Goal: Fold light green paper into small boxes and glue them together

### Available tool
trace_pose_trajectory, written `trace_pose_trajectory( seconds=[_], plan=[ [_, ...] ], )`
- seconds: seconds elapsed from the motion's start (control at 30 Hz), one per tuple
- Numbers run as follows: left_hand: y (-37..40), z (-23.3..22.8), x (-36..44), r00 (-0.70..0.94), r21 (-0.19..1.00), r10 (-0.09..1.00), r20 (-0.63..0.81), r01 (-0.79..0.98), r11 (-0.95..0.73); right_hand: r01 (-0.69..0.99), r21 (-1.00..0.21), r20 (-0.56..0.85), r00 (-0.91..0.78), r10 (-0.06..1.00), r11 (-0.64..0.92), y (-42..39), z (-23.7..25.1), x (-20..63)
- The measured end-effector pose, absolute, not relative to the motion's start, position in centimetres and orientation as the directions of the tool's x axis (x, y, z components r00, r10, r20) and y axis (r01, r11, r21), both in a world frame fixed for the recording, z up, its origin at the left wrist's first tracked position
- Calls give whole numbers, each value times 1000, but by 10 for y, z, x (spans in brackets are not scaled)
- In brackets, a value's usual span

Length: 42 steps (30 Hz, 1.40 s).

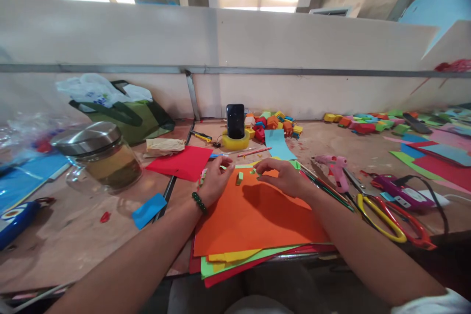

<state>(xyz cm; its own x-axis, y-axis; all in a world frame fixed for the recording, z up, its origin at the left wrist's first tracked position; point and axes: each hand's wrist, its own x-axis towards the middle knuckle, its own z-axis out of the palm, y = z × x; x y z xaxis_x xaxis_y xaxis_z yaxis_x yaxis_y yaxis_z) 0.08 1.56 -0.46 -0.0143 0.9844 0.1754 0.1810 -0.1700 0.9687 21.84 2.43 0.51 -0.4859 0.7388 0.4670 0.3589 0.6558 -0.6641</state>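
Observation:
An orange foam sheet (265, 225) tops a stack of coloured sheets at the table's front edge. On it stands a small pale-green and yellow block (239, 178), between my hands and touched by neither. My left hand (215, 179), a dark beaded bracelet at its wrist, hovers left of the block with fingers bent and slightly apart. To the right, my right hand (282, 176) has its thumb and fingers curved with a gap between them. Tiny green scraps (253, 171) lie close to its fingertips. I make out nothing held in either hand.
Behind stands a phone (235, 120) in a yellow tape roll (235, 143), beside piled coloured foam blocks (272, 121). At right lie a pink glue gun (335, 167), scissors (380, 218) and a purple device (408, 194). A glass jar (114, 167) and green bag (143, 117) are left.

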Motion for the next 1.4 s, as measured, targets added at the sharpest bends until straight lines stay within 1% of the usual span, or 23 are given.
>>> trace_pose_trajectory(
  seconds=[0.03,0.1,0.17,0.23,0.33,0.4,0.53,0.67,0.73,0.8,0.9,0.97,1.03,1.17,1.4],
  plan=[
    [14,-5,3,73,990,992,99,96,-106,293,-699,477,-490,730,653,21,8,217],
    [8,-5,7,257,999,966,-23,-41,35,205,-745,474,-507,720,635,14,13,214],
    [3,-1,10,377,985,924,-69,-119,122,162,-776,454,-528,718,610,10,17,211],
    [-1,3,12,431,974,898,-88,-150,167,150,-800,420,-551,721,581,8,19,209],
    [-3,7,12,443,961,888,-124,-168,218,147,-812,400,-564,722,565,9,17,208],
    [-3,6,11,448,955,883,-140,-174,239,133,-795,441,-543,714,592,11,14,208],
    [-2,4,11,464,950,876,-130,-195,245,124,-707,568,-488,662,697,13,10,208],
    [-3,7,11,451,940,881,-142,-218,263,160,-646,587,-521,619,746,15,11,209],
    [-4,9,11,453,938,878,-154,-212,274,178,-645,575,-526,626,743,16,11,209],
    [-4,10,10,455,933,874,-171,-210,293,201,-668,551,-515,657,717,16,10,209],
    [-3,9,9,441,921,876,-195,-223,318,213,-719,520,-467,715,662,15,8,208],
    [-3,8,9,437,918,877,-201,-230,324,208,-727,529,-437,727,654,12,9,207],
    [-3,8,10,444,917,873,-203,-226,329,218,-691,562,-438,702,689,9,11,206],
    [-4,8,11,459,923,866,-200,-208,323,245,-580,616,-493,615,777,7,11,203],
    [-5,10,9,469,897,857,-211,-256,360,242,-549,656,-468,592,800,12,5,202]
  ],
)
